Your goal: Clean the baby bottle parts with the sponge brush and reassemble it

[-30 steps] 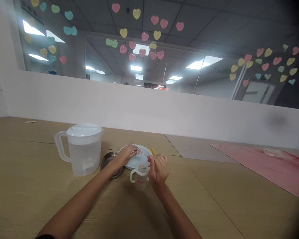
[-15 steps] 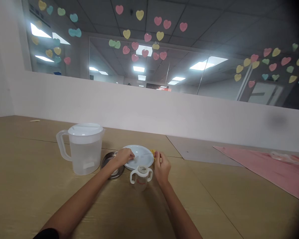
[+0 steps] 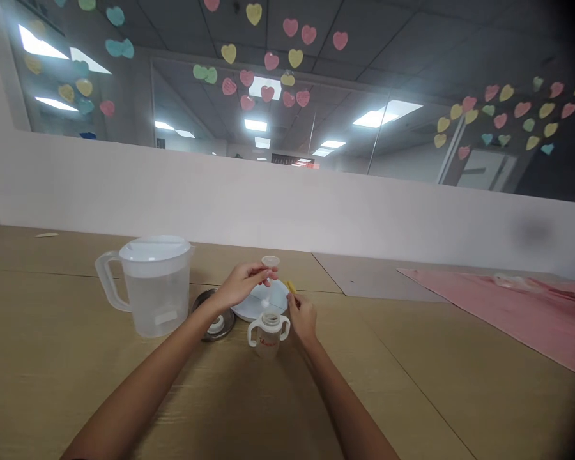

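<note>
My left hand (image 3: pixel 246 281) is closed on a small clear piece (image 3: pixel 270 261) with a round rim, raised over the white plate (image 3: pixel 249 311). My right hand (image 3: pixel 303 316) pinches a thin yellow item (image 3: pixel 291 287) at the plate's right edge. Just in front of the plate stands an uncapped clear bottle (image 3: pixel 268 342) with two white handles. Left of the bottle, a metal bowl (image 3: pixel 229 326) holds a white ring (image 3: pixel 216 326), partly behind my left wrist.
A lidded translucent pitcher (image 3: pixel 156 294) with liquid stands at the left. A pink mat (image 3: pixel 498 310) lies at the right, with a clear plastic bag on it. Behind the table runs a white wall (image 3: pixel 268 211).
My left hand has risen from the plate with the clear piece in it. The yellow item in my right hand shows more upright. The whole view has shifted slightly.
</note>
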{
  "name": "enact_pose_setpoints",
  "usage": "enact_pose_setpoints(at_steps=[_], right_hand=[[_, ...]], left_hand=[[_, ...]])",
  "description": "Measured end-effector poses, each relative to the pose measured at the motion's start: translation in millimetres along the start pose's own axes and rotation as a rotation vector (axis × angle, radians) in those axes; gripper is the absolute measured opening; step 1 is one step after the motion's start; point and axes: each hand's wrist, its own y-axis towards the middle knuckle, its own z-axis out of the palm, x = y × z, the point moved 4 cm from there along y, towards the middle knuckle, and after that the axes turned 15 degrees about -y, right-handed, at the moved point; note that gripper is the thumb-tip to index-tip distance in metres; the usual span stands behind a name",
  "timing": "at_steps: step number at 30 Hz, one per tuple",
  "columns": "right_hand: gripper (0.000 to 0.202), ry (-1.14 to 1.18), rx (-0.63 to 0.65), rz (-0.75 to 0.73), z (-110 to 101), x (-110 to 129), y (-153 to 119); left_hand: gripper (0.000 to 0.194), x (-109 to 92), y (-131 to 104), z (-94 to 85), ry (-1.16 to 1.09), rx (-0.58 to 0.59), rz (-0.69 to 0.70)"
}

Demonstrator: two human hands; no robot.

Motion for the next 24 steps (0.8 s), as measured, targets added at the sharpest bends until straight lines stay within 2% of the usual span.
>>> enact_pose_setpoints(at_steps=[2, 5, 10, 14, 18, 21, 24], right_hand=[[0.047, 0.003, 0.02, 0.005, 1, -1, 0], [0.045, 0.004, 0.027, 0.004, 1, 0, -2], [0.047, -0.015, 0.111, -0.015, 2, 4, -3], [0.052, 0.08, 0.147, -0.011, -2, 3, 2], [0.051, 0.192, 0.241, -0.035, 1, 4, 4], [0.042, 0.251, 0.317, -0.071, 3, 8, 2], [0.031, 0.379, 0.464, -0.039, 7, 11, -3]], left_hand=[[0.038, -9, -7, 10.4, 0.003, 0.069, -0.015], [0.035, -10, -12, 19.4, 0.036, 0.134, -0.056], [0.031, -4, -12, 20.1, 0.167, 0.134, -0.038], [0.032, -5, -13, 20.6, 0.253, 0.15, -0.025], [0.034, -7, -13, 20.2, 0.156, 0.139, -0.04], [0.038, -8, -12, 17.8, 0.061, 0.098, -0.048], [0.04, -7, -12, 15.8, 0.032, 0.071, -0.053]])
